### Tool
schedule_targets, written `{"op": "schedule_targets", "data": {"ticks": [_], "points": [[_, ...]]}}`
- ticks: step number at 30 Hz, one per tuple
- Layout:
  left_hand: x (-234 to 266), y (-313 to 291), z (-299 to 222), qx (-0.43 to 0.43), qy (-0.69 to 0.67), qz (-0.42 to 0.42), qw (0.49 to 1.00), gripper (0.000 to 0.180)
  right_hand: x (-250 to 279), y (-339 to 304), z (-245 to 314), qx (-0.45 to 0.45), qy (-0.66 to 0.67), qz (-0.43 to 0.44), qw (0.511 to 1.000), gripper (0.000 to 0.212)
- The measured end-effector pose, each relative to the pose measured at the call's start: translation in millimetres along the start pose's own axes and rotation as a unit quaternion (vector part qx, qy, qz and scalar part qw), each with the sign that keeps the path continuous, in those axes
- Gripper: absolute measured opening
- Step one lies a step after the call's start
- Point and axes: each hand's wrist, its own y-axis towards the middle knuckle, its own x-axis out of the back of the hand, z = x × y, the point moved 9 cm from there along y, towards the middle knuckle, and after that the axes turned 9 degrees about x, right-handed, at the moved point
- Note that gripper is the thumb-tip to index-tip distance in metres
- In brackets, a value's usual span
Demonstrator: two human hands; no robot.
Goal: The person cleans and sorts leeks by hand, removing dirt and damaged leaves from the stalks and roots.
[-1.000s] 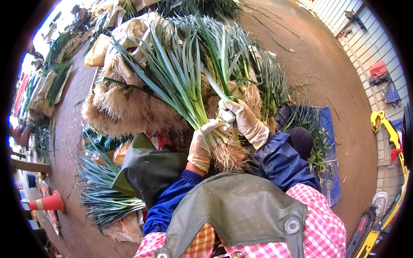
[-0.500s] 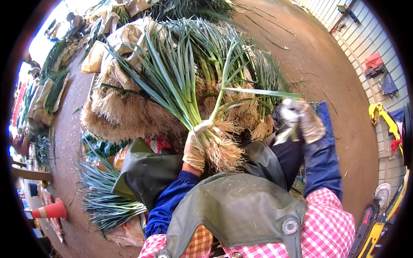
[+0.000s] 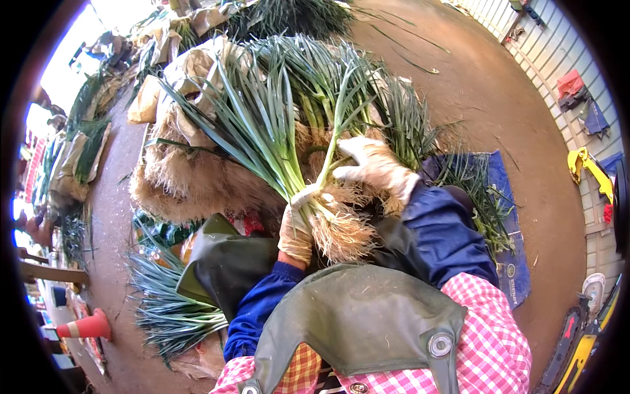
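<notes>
My left hand, in a pale glove, is closed around the lower stems of a bunch of green onions. Their long green leaves fan up and away from me, and the shaggy pale roots hang out to the right of my fist. My right hand, gloved too, is beside one stalk that leans to the right of the bunch. Its thumb and fingers are apart with the fingertips close to that stalk; whether they touch it I cannot tell.
A big heap of rooted green onions with brown paper lies just ahead. More trimmed-looking onions rest at my left by a traffic cone. Loose leaves lie on a blue sack at my right.
My right hand has come left from beside my knee to the leaning stalk and no longer holds the pale leaf strip. The leaf that stuck out rightward is gone. My left hand keeps its hold.
</notes>
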Motion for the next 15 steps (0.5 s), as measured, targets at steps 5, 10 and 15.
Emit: {"op": "schedule_targets", "data": {"ticks": [5,10,15], "points": [[-7.0,-9.8,-1.1,-0.018,-0.063,0.02,0.998,0.03,-81.8,19.1,23.0,-0.157,0.611,0.059,0.773,0.037],[7.1,-0.4,8.4,-0.014,-0.038,-0.013,0.999,0.027,-55.7,33.1,58.4,0.233,-0.038,0.045,0.971,0.025],[17.2,5.7,9.5,-0.051,0.0,0.023,0.998,0.047,-45.0,7.6,63.5,-0.042,0.017,0.135,0.99,0.044]]}}
